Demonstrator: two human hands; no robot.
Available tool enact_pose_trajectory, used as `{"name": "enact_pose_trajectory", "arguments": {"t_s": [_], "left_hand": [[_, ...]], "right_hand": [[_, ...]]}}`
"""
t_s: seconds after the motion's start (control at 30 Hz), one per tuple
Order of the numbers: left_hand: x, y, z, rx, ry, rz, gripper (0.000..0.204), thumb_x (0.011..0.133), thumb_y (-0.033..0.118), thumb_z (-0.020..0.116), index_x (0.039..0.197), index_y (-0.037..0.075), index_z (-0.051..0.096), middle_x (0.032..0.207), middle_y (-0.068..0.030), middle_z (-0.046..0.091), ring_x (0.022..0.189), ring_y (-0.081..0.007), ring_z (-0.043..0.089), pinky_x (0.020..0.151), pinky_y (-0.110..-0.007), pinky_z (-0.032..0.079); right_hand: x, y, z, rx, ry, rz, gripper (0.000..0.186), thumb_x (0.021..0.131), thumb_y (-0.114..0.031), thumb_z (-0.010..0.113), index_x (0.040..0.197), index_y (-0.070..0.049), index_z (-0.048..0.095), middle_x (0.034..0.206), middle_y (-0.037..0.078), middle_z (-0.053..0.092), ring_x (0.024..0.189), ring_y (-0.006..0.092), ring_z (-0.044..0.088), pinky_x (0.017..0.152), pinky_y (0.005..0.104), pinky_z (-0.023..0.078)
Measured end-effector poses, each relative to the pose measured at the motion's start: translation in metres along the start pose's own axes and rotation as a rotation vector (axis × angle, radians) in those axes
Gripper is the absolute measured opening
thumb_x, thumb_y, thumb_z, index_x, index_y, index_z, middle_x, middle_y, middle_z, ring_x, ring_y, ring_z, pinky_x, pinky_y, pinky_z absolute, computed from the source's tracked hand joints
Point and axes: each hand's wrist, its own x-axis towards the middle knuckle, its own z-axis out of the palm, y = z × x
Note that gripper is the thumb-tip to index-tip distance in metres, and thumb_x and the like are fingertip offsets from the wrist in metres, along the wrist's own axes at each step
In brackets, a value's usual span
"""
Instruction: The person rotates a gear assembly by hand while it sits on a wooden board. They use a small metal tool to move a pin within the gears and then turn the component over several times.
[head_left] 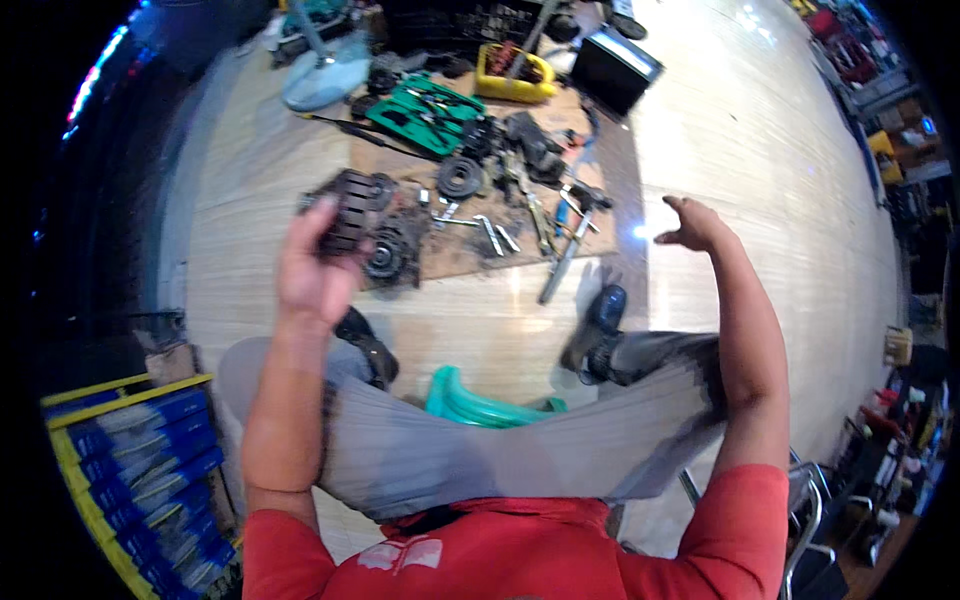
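Observation:
My left hand (318,270) is closed round a dark, slotted metal drum (347,212) that looks like a clutch basket, lifted above the left side of a work mat (455,256). Just below and beside it lie a greasy gear (385,255) and other blackened parts. Over the pale floor right of the mat, my right hand (692,224) is empty, its thumb and fingers apart. Nearest to it on the mat are a hammer (572,250) and a blue-handled tool (568,203). A black ring-shaped part (459,177) and several small metal pieces lie in the middle.
Farther back are a green tool case (428,112), a yellow tub (515,78) and a black box-like object (615,72). A round stand base (326,72) is at far left. Below me is a green plastic stool (480,403). A rack of blue packages (140,470) stands at left.

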Motion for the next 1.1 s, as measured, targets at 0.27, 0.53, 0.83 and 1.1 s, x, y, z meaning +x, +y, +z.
{"name": "enact_pose_trajectory", "arguments": {"t_s": [0.27,0.53,0.83,1.1], "left_hand": [[-0.014,-0.027,0.027,0.181,-0.176,-0.035,0.053,0.083,0.000,0.063,0.132,0.003,0.043,0.118,-0.0112,0.059,0.102,-0.0199,0.062,0.089,-0.036,0.053],[-0.019,-0.046,0.036,0.485,-0.300,-0.030,0.074,0.070,-0.004,0.077,0.134,0.003,0.041,0.117,-0.0090,0.059,0.107,-0.0168,0.060,0.095,-0.032,0.050],[-0.023,-0.045,0.039,0.843,-0.295,0.042,0.077,0.067,0.004,0.085,0.133,0.004,0.044,0.113,-0.0080,0.062,0.105,-0.0155,0.060,0.093,-0.030,0.049],[-0.009,-0.050,0.028,0.617,-0.043,0.085,0.063,0.077,0.005,0.079,0.130,0.003,0.045,0.111,-0.0083,0.063,0.102,-0.0159,0.061,0.092,-0.031,0.050]], "right_hand": [[-0.069,-0.178,-0.062,0.822,0.365,-0.610,0.072,0.083,-0.032,0.074,0.141,0.000,0.043,0.138,0.026,0.049,0.127,0.0392,0.049,0.107,0.0398,0.040],[-0.077,-0.229,-0.035,1.147,-0.059,-0.973,0.072,0.087,-0.013,0.067,0.148,-0.001,0.030,0.128,0.025,0.055,0.118,0.0312,0.057,0.099,0.0364,0.045],[-0.066,-0.214,-0.048,0.803,0.175,-0.913,0.022,0.090,-0.016,0.063,0.106,-0.001,0.068,0.089,0.018,0.068,0.082,0.0295,0.066,0.074,0.0381,0.051],[-0.094,-0.206,-0.065,0.696,0.094,-1.026,0.020,0.093,-0.022,0.062,0.094,-0.003,0.069,0.079,0.016,0.067,0.074,0.0322,0.065,0.067,0.0396,0.050]]}}
